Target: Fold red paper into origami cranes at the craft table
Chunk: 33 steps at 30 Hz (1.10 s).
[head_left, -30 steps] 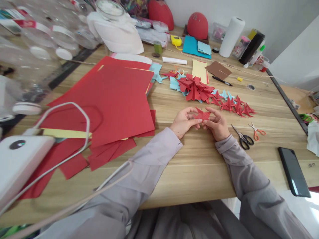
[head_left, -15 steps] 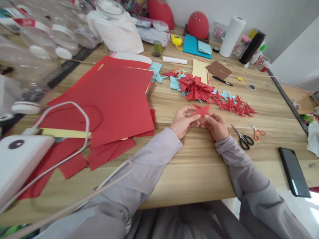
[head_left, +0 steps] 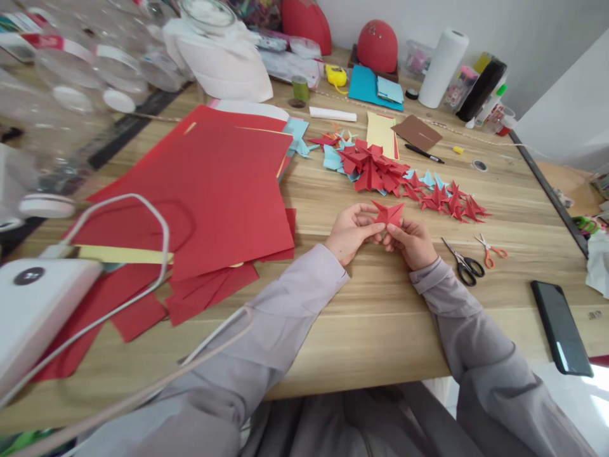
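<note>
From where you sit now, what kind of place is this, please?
Probably a craft workspace, perhaps at home: folded red paper pieces, large red sheets and black-handled scissors share one wooden table.

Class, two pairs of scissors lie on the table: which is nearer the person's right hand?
The black-handled scissors, the larger pair, lie nearer the right hand; the orange-handled scissors are smaller and lie farther off.
</note>
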### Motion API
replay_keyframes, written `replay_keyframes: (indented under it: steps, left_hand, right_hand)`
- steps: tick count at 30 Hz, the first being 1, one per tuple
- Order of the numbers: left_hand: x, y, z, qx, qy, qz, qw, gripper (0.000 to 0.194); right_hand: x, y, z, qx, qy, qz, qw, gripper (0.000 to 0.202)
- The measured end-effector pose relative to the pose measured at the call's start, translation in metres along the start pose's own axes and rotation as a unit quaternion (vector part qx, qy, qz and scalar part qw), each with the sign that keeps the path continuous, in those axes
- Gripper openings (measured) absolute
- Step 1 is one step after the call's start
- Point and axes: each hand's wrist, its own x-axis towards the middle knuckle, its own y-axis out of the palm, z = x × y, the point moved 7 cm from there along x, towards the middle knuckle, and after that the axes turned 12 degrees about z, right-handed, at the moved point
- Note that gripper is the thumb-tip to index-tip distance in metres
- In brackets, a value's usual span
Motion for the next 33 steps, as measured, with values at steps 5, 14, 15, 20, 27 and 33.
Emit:
replay_keyframes:
  steps: [5, 14, 15, 20, 27, 33]
  left_hand:
    - [0.001, 0.003, 0.004, -0.043, -0.020, 0.051, 0.998, 0.036]
    - [0.000, 0.001, 0.007, -0.083, -0.050, 0.055, 0.994, 0.035]
    - [-0.001, 0.001, 0.007, -0.085, -0.050, 0.050, 0.994, 0.035]
    - [0.000, 0.001, 0.005, -0.068, -0.027, 0.025, 0.997, 0.038]
    - [0.001, 0.002, 0.004, -0.034, -0.015, 0.034, 0.999, 0.043]
    - [0.000, 0.003, 0.005, -0.052, -0.040, 0.068, 0.996, 0.039]
  right_hand:
    - [-0.001, 0.005, 0.001, 0.039, 0.018, 0.040, 0.998, 0.032]
    - [-0.002, 0.011, -0.001, 0.105, 0.042, 0.070, 0.991, 0.031]
    - [-0.001, 0.010, -0.002, 0.108, 0.041, 0.066, 0.991, 0.031]
    - [-0.001, 0.007, -0.001, 0.091, 0.018, 0.037, 0.995, 0.028]
    - [-0.001, 0.010, 0.002, 0.058, 0.001, 0.051, 0.997, 0.028]
    - [-0.002, 0.011, 0.002, 0.071, 0.020, 0.062, 0.995, 0.030]
